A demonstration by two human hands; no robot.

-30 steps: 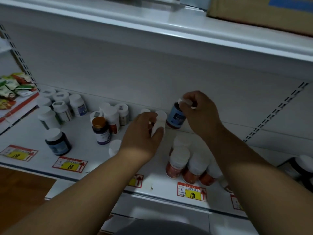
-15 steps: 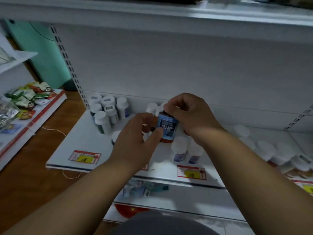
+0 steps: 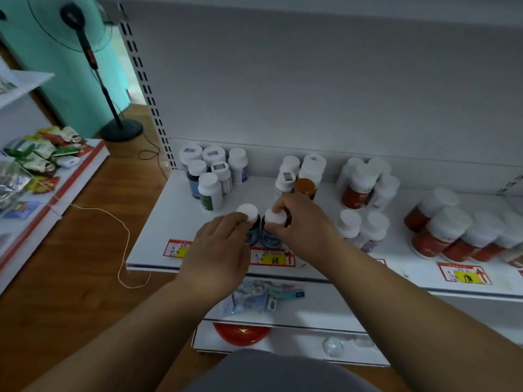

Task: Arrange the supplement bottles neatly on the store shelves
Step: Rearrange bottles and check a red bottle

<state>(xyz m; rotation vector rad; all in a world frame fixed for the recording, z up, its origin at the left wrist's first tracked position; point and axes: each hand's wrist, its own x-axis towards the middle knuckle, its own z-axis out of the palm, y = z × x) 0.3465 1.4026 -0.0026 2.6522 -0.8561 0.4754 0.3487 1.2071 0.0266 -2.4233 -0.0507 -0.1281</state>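
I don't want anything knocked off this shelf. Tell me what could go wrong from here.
1. Both blue bottles stand at the shelf's front edge; a nudge from the right hand or left hand might tip one off.
2. The orange-capped bottle sits right behind the right hand; pulling back carelessly could topple it.

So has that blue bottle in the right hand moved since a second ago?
Yes. The blue bottle has come forward from near the shelf's back wall to the front edge, standing just behind the 68 price tag, the right hand gripping its cap.
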